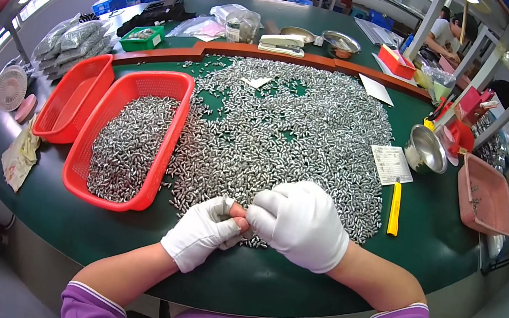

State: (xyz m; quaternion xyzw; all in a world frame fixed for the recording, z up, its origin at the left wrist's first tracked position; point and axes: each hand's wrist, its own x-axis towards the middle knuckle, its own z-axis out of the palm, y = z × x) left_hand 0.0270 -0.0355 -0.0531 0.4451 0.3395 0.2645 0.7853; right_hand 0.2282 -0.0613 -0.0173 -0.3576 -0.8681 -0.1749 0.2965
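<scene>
Both my hands wear white gloves and meet just above the near edge of a wide spread of small silvery metal parts [290,145]. My left hand [202,231], with bare thumb and finger tips, is closed in a pinch. Touching it from the right, my right hand [304,224] is closed too, its fingers bent toward the left fingertips. Anything between the fingers is hidden or too small to make out. Left of my hands stands a red plastic basket [78,160], partly filled with a heap of similar metal parts [128,151].
An empty red basket [76,95] leans beside the full one. Right of the parts lie a yellow cutter knife [395,209], a paper slip [391,165] and a steel bowl [427,151]. A pink tray [487,198] stands farther right. A wooden rail [271,56] bounds the far side.
</scene>
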